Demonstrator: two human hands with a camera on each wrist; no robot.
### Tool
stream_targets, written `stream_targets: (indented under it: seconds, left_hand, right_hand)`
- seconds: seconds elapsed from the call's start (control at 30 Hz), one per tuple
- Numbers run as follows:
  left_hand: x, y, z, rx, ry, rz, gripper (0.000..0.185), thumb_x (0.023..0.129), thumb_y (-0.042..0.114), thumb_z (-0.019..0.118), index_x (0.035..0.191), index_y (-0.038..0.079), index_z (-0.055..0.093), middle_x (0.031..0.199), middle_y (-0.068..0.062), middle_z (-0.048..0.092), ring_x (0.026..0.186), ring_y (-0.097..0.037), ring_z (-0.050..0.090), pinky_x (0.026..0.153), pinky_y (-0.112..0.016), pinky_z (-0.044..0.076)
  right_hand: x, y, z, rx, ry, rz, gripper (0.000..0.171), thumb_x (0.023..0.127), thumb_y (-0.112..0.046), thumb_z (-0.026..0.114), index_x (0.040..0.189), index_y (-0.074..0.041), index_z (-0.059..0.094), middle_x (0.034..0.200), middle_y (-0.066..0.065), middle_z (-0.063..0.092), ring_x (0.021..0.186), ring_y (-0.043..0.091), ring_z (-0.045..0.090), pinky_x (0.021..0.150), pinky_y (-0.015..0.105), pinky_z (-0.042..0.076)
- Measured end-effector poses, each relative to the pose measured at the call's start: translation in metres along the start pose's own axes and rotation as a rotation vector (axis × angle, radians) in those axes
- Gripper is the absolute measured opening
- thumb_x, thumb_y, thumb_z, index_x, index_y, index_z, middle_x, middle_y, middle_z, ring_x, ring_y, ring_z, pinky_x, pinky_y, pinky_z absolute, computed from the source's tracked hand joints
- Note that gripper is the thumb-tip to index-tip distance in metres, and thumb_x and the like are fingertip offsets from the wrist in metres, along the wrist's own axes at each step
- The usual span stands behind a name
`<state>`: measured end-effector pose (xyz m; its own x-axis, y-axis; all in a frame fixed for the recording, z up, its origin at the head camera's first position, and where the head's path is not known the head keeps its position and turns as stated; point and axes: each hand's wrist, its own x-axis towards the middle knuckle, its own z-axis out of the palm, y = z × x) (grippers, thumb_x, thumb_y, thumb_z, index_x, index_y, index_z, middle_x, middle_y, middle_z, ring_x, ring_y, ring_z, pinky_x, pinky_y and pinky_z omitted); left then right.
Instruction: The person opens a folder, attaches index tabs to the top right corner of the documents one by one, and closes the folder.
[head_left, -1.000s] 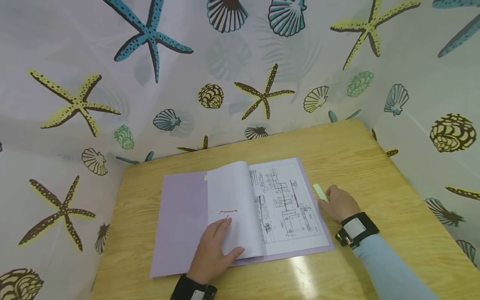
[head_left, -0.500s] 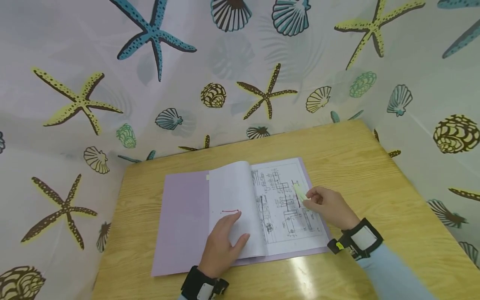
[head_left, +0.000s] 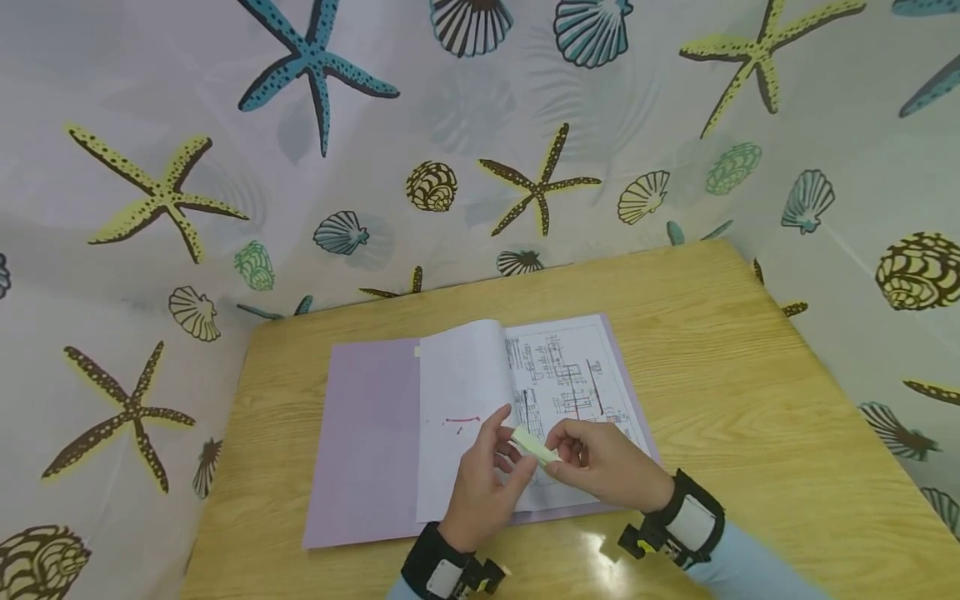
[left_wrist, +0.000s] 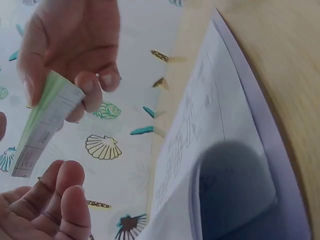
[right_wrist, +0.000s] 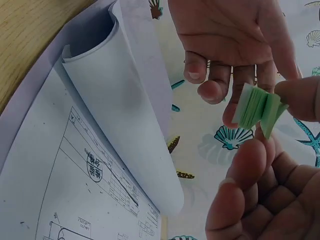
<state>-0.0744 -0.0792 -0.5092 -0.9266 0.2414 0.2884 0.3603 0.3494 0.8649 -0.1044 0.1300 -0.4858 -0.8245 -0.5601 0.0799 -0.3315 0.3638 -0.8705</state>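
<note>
- Both hands meet above the open folder (head_left: 360,442), near the tabletop's (head_left: 750,392) front edge.
- Right hand (head_left: 611,471) pinches a small pad of green sticky notes (head_left: 534,444) between thumb and fingertips.
- Left hand (head_left: 480,492) is lifted beside the pad with fingers loosely spread, gripping nothing; whether they touch the pad is unclear.
- Drawing sheet (head_left: 570,392) lies on the folder's right half; a turned page (head_left: 461,408) arches at its middle.

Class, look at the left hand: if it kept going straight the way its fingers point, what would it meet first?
Most likely the green pad of sticky strips pinched by the right hand; the left hand reaches toward it, though depth is unclear.
</note>
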Motion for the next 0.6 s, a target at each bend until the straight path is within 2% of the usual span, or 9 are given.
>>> stream_targets:
  seconds: [0.1, 0.2, 0.37, 0.47, 0.6]
  left_hand:
    - [-0.001, 0.003, 0.000, -0.072, -0.011, -0.066, 0.051, 0.096, 0.021, 0.058, 0.143, 0.012, 0.039, 0.098, 0.003, 0.065, 0.077, -0.010, 0.059, 0.060, -0.025, 0.051]
    - [-0.001, 0.008, -0.002, -0.133, -0.029, -0.128, 0.038, 0.097, 0.019, 0.058, 0.132, 0.009, 0.051, 0.089, 0.003, 0.066, 0.072, -0.010, 0.058, 0.057, -0.023, 0.049]
    - [0.002, 0.030, -0.011, -0.218, -0.043, -0.154, 0.020, 0.096, 0.009, 0.058, 0.113, -0.001, 0.058, 0.084, -0.008, 0.066, 0.069, -0.014, 0.061, 0.058, -0.023, 0.049]
    - [0.004, 0.037, -0.015, -0.250, -0.035, -0.168, 0.019, 0.095, 0.007, 0.059, 0.111, -0.003, 0.057, 0.088, -0.011, 0.067, 0.074, -0.021, 0.065, 0.063, -0.024, 0.051]
    - [0.003, 0.029, -0.013, -0.268, -0.001, -0.175, 0.023, 0.094, 0.008, 0.061, 0.112, -0.005, 0.055, 0.094, -0.011, 0.069, 0.079, -0.026, 0.069, 0.065, -0.025, 0.052]
  right_hand:
    - [-0.001, 0.000, 0.004, -0.019, -0.001, -0.027, 0.014, 0.087, -0.023, 0.071, 0.095, -0.020, 0.061, 0.074, -0.009, 0.055, 0.065, 0.008, 0.052, 0.056, 0.023, 0.046]
    - [-0.002, 0.001, 0.007, -0.054, 0.009, -0.069, 0.014, 0.087, -0.024, 0.071, 0.096, -0.021, 0.061, 0.074, -0.012, 0.053, 0.066, 0.010, 0.052, 0.057, 0.022, 0.045]
    - [-0.003, 0.004, 0.010, -0.102, 0.045, -0.143, 0.017, 0.088, -0.024, 0.070, 0.102, -0.020, 0.060, 0.083, -0.013, 0.054, 0.072, 0.011, 0.053, 0.061, 0.027, 0.048]
    - [-0.003, 0.005, 0.010, -0.099, 0.062, -0.134, 0.024, 0.090, -0.026, 0.068, 0.110, -0.014, 0.060, 0.097, -0.009, 0.058, 0.083, 0.008, 0.054, 0.067, 0.029, 0.051]
    - [-0.002, 0.006, 0.009, -0.049, 0.064, -0.068, 0.041, 0.090, -0.030, 0.068, 0.125, -0.012, 0.056, 0.108, -0.007, 0.062, 0.089, 0.007, 0.058, 0.073, 0.029, 0.053]
